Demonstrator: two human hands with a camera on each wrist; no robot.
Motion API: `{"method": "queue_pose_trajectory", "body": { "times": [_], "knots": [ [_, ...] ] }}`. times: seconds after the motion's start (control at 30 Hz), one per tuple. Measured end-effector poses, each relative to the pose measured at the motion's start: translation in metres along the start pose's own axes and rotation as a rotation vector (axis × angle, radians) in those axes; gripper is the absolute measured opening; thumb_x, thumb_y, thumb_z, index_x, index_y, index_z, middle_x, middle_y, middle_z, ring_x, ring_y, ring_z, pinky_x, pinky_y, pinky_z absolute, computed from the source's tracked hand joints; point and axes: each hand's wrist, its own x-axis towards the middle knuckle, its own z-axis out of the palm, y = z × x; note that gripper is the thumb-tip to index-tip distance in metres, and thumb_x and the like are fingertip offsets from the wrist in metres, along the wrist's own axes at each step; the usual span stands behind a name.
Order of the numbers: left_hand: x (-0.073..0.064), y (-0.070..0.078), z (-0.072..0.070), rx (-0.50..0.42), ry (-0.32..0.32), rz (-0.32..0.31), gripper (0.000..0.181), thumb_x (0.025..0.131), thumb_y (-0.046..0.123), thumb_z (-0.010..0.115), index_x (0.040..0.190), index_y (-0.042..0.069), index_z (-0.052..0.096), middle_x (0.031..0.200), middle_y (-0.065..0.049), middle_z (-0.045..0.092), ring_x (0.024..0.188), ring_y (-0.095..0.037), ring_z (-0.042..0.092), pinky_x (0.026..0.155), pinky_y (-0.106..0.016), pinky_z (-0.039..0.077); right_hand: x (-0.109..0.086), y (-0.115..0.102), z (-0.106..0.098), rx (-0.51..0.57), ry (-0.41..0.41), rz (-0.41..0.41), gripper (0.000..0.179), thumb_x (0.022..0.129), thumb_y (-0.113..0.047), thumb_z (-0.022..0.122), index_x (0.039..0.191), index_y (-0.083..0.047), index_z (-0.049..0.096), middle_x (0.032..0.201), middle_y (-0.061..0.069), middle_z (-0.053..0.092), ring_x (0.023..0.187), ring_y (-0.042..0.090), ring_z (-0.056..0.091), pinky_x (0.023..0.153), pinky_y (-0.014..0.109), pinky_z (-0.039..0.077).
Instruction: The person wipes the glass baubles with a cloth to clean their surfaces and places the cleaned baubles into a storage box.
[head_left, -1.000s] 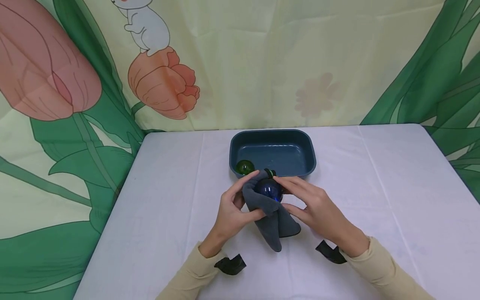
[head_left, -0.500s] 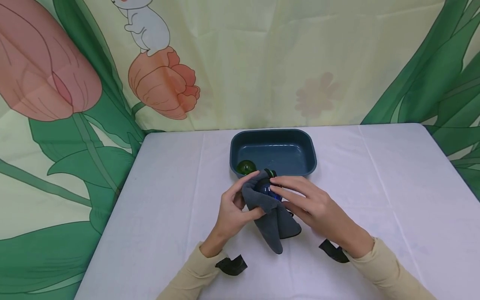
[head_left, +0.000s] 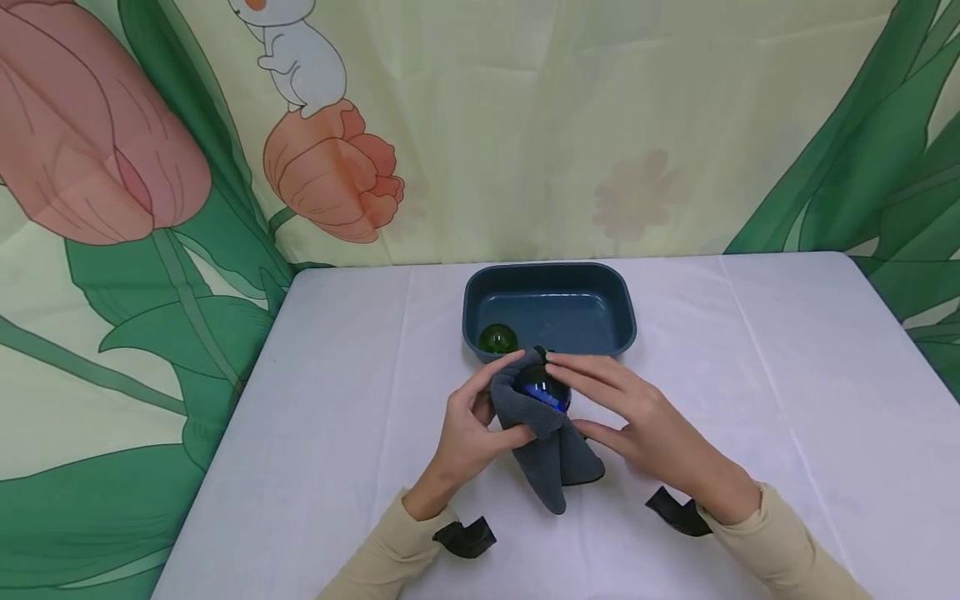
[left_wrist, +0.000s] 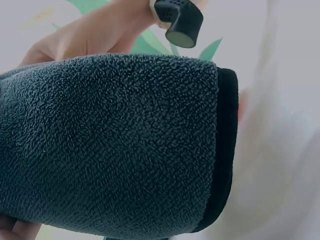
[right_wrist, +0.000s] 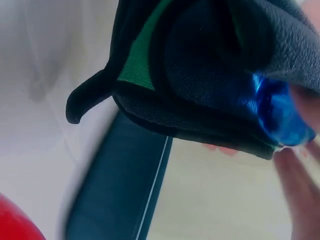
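A dark grey towelling cloth (head_left: 536, 425) with a black edge is folded around a shiny blue ball (head_left: 546, 390), whose top shows in the fold. My left hand (head_left: 467, 429) grips the cloth from the left, thumb in front and fingers behind. From the right, my right hand (head_left: 648, 412) has its fingertips on the ball's upper side and its thumb low beside it. In the left wrist view the cloth (left_wrist: 115, 145) hides most of the left hand. The right wrist view shows the ball (right_wrist: 282, 112) between cloth and fingers, with a green patch on the cloth.
Behind the hands stands a dark blue tray (head_left: 558, 312) with a transparent green ball (head_left: 498, 338) at its near left corner. A red rounded thing (right_wrist: 15, 222) shows at the right wrist view's corner. The table (head_left: 337, 358) has a white cover; a printed curtain hangs behind.
The right fingers moved across the ball, then drew back to its upper right side, uncovering more of it. The left hand keeps its hold on the cloth.
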Motion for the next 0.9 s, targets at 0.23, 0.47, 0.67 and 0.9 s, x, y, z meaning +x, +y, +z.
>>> {"method": "queue_pose_trajectory", "body": {
  "times": [0.23, 0.47, 0.67, 0.9],
  "knots": [
    [-0.0009, -0.0011, 0.0003, -0.005, -0.009, -0.024, 0.071, 0.083, 0.015, 0.081, 0.144, 0.0, 0.047, 0.143, -0.023, 0.05, 0.128, -0.028, 0.056, 0.106, -0.036, 0.047, 0.0009, 0.0002, 0.004, 0.0, 0.034, -0.014, 0.045, 0.093, -0.018, 0.069, 0.135, -0.006, 0.061, 0.135, 0.01, 0.061, 0.118, 0.021, 0.061, 0.1, 0.015, 0.047],
    [-0.0004, -0.0006, 0.0013, 0.01, 0.001, -0.031, 0.073, 0.081, 0.004, 0.081, 0.145, 0.001, 0.046, 0.142, -0.023, 0.051, 0.127, -0.029, 0.057, 0.106, -0.036, 0.047, -0.0016, -0.0011, 0.0079, 0.176, 0.015, 0.305, 0.062, 0.078, 0.005, 0.079, 0.136, -0.004, 0.059, 0.129, 0.011, 0.065, 0.102, 0.018, 0.07, 0.085, 0.025, 0.059],
    [0.0001, -0.0017, 0.0012, 0.001, 0.015, -0.025, 0.07, 0.083, 0.015, 0.081, 0.143, -0.001, 0.048, 0.141, -0.024, 0.051, 0.125, -0.026, 0.058, 0.105, -0.035, 0.047, -0.0012, 0.0004, 0.0046, 0.117, 0.013, 0.171, 0.075, 0.073, 0.01, 0.081, 0.141, -0.006, 0.054, 0.136, 0.009, 0.059, 0.113, 0.021, 0.065, 0.094, 0.016, 0.052],
    [-0.0007, -0.0041, 0.0036, -0.024, 0.031, -0.027, 0.072, 0.084, 0.021, 0.081, 0.143, -0.002, 0.047, 0.14, -0.026, 0.051, 0.125, -0.024, 0.059, 0.106, -0.034, 0.048, 0.0014, 0.0057, 0.0005, 0.057, 0.02, -0.066, 0.045, 0.098, -0.031, 0.057, 0.136, -0.007, 0.06, 0.14, 0.01, 0.057, 0.129, 0.02, 0.052, 0.108, 0.016, 0.041]
  ]
}}
